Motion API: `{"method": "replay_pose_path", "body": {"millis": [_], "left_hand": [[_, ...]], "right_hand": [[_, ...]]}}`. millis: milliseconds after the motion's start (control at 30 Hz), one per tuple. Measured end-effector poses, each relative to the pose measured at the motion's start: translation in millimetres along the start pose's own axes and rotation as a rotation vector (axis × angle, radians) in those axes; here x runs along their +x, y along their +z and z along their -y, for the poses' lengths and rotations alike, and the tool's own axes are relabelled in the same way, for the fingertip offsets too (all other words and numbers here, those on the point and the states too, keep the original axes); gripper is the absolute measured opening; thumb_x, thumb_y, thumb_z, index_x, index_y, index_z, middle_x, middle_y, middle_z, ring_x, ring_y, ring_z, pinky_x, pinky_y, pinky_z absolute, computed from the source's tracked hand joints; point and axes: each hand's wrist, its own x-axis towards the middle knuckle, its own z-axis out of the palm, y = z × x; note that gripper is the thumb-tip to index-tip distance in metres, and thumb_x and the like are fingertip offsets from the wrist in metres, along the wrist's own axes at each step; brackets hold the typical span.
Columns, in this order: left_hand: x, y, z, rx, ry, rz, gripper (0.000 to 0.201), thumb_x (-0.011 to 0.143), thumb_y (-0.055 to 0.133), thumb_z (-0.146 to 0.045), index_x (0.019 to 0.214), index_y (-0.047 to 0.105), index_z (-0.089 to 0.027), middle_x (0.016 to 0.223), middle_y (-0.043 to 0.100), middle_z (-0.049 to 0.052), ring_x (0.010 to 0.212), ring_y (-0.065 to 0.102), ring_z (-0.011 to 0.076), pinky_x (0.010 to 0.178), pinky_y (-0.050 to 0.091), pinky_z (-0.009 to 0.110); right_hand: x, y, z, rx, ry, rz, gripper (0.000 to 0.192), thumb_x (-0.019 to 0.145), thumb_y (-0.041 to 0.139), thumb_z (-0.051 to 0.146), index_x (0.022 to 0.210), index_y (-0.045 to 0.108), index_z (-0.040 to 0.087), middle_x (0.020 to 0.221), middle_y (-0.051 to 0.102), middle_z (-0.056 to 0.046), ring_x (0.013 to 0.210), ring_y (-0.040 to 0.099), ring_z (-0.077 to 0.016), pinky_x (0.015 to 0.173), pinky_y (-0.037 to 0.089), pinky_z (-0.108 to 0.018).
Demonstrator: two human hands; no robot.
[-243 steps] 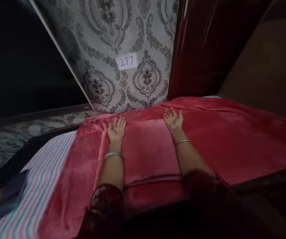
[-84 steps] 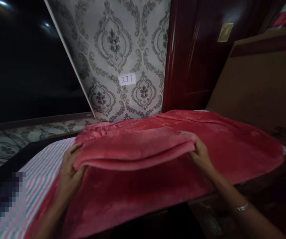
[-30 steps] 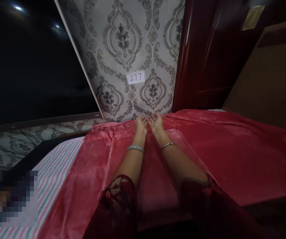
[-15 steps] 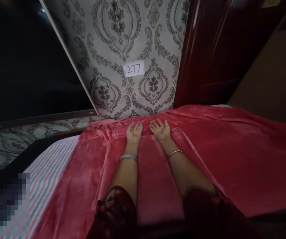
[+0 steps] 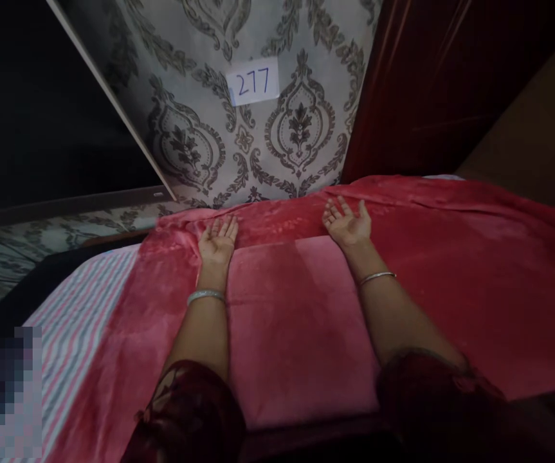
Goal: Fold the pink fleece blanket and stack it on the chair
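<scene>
A red plush blanket (image 5: 455, 270) lies spread over the bed, with a folded rectangular panel (image 5: 296, 321) lying flat on top of it in the middle. My left hand (image 5: 217, 241) rests flat on the panel's far left corner, fingers apart. My right hand (image 5: 347, 224) rests flat on the far right corner, fingers spread. Both wrists wear thin bangles, and dark red sleeves cover my forearms. Neither hand holds anything.
A striped pink and white sheet (image 5: 72, 321) shows at the left of the blanket. Behind the bed stand a grey damask-patterned wall (image 5: 277, 135) with a paper label reading 277 (image 5: 253, 80), a dark red door (image 5: 426, 83) and a brown panel (image 5: 532, 135) at the right.
My hands, close together at the panel's far edge a second ago, have slid apart to its two far corners. The view has tilted downward.
</scene>
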Motion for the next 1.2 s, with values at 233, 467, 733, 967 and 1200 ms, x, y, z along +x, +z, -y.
{"method": "replay_pose_path", "body": {"millis": [233, 467, 733, 967, 1200], "left_hand": [[4.4, -3.3, -2.4, -0.024, -0.013, -0.034, 0.022, 0.094, 0.041, -0.028, 0.106, 0.054, -0.015, 0.126, 0.064, 0.020, 0.125, 0.062, 0.0272, 0.093, 0.059, 0.042], [9.4, -3.9, -5.4, -0.040, -0.030, -0.106, 0.021, 0.094, 0.041, -0.025, 0.105, 0.055, -0.016, 0.117, 0.064, 0.019, 0.123, 0.063, 0.0281, 0.085, 0.062, 0.039], [-1.8, -2.8, 0.2, -0.029, 0.047, -0.014, 0.018, 0.093, 0.042, -0.024, 0.094, 0.057, -0.015, 0.113, 0.066, 0.019, 0.123, 0.062, 0.0291, 0.089, 0.060, 0.040], [-14.6, 36.6, -11.7, -0.061, 0.111, 0.017, 0.018, 0.093, 0.038, -0.024, 0.095, 0.055, -0.018, 0.120, 0.064, 0.018, 0.124, 0.062, 0.0279, 0.092, 0.057, 0.042], [-20.9, 32.5, 1.7, 0.023, 0.157, 0.060, 0.023, 0.095, 0.038, -0.026, 0.100, 0.060, -0.020, 0.122, 0.068, 0.013, 0.124, 0.062, 0.0232, 0.101, 0.053, 0.040]], "right_hand": [[-4.4, 2.5, 6.1, 0.076, -0.002, -0.056, 0.047, 0.098, 0.032, 0.057, 0.110, 0.060, 0.021, 0.104, 0.064, -0.010, 0.083, 0.062, -0.0183, 0.060, 0.055, -0.030], [-2.6, -0.3, 5.0, 0.103, -0.033, -0.070, 0.049, 0.099, 0.028, 0.056, 0.112, 0.058, 0.020, 0.104, 0.064, -0.010, 0.084, 0.063, -0.0177, 0.060, 0.055, -0.029], [-8.6, 6.7, -8.3, -0.015, -0.042, -0.065, 0.045, 0.099, 0.031, 0.055, 0.104, 0.059, 0.021, 0.096, 0.064, -0.008, 0.077, 0.062, -0.0161, 0.058, 0.054, -0.027], [-22.3, 55.7, -15.5, -0.093, -0.083, -0.103, 0.039, 0.101, 0.029, 0.050, 0.093, 0.056, 0.022, 0.085, 0.063, -0.003, 0.069, 0.061, -0.0139, 0.054, 0.052, -0.024], [-52.4, 124.2, -138.4, 0.029, 0.101, 0.144, 0.032, 0.099, 0.035, 0.042, 0.093, 0.059, 0.021, 0.081, 0.065, -0.003, 0.070, 0.062, -0.0152, 0.059, 0.054, -0.027]]}}
